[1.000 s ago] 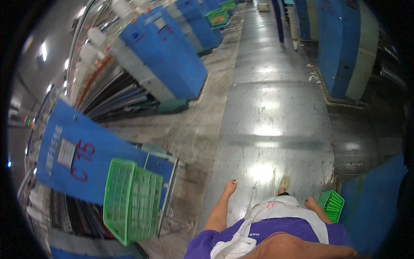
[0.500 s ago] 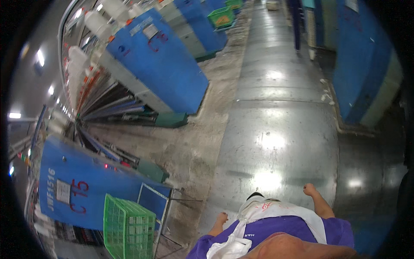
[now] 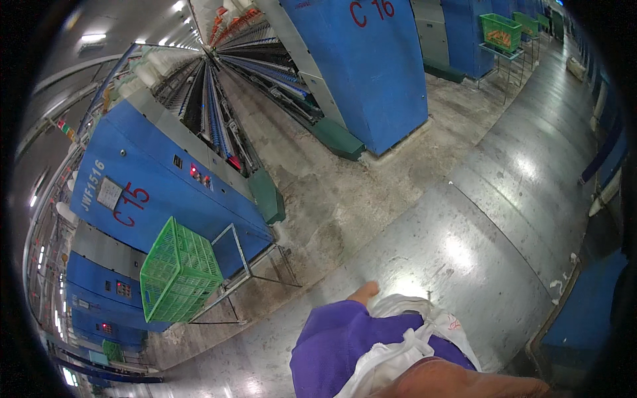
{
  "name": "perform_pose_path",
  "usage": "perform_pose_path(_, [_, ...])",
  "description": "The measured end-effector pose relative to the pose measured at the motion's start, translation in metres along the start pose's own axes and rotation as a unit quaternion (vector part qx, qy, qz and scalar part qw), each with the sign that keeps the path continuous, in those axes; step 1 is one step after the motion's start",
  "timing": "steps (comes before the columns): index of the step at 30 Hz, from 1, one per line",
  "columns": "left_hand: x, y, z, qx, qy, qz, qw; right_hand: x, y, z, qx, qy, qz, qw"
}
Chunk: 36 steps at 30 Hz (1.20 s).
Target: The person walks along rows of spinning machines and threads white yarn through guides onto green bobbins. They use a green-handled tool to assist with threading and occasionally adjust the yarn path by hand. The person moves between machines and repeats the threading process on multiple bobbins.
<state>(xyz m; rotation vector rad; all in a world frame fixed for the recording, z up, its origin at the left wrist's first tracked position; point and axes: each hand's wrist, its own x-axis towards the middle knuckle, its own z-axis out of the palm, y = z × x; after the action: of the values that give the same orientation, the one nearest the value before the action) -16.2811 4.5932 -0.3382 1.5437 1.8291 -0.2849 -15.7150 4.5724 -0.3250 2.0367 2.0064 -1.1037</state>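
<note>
My left hand (image 3: 369,289) shows just past the purple sleeve, low over the grey floor. It is small and blurred, so its fingers cannot be made out, and nothing is visibly hanging from it. My right hand is out of sight, behind my body or beyond the picture. Nearest on the left, a green plastic crate (image 3: 179,272) rests tilted in view on a metal-frame stand (image 3: 242,249). Behind it stands the blue end cabinet of a spinning machine (image 3: 166,189), with small red lights on its panel. White apron cloth (image 3: 398,351) is bunched over my purple shirt.
Another blue machine cabinet (image 3: 371,66) stands ahead, with a long aisle (image 3: 265,116) between the spindle rows. Farther right, a green crate (image 3: 501,32) sits on a stand. A smooth metallic walkway (image 3: 458,245) runs to the upper right; white fluff (image 3: 557,285) lies along its edge.
My view has turned left, bringing the machine aisle to the upper middle. My right hand, seen closed before, has dropped out of view. My left hand has swung forward.
</note>
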Motion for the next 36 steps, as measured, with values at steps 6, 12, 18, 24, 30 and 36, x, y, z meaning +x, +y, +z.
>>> perform_pose_path(6, [0.179,0.173,-0.185,-0.153,0.154,0.082,0.973,0.110,0.010,-0.098,0.021,0.017,0.036,0.999])
perform_pose_path(12, [0.289,0.305,-0.254,-0.202,0.136,0.092,0.966,0.251,0.046,-0.205,0.004,-0.004,0.008,1.000])
perform_pose_path(18, [0.362,0.322,-0.248,-0.057,-0.022,0.021,0.998,0.413,0.091,-0.355,-0.025,0.013,-0.030,0.999])
perform_pose_path(24, [0.432,0.333,-0.267,0.058,0.139,0.098,0.984,0.605,0.099,-0.509,0.057,0.134,0.013,0.989])
perform_pose_path(30, [0.556,0.382,-0.365,-0.026,-0.113,0.022,0.993,0.710,0.041,-0.564,0.119,0.128,0.055,0.983])
perform_pose_path(36, [0.805,0.474,-0.551,-0.021,-0.070,0.065,0.995,0.764,0.032,-0.583,0.031,-0.072,0.106,0.991])
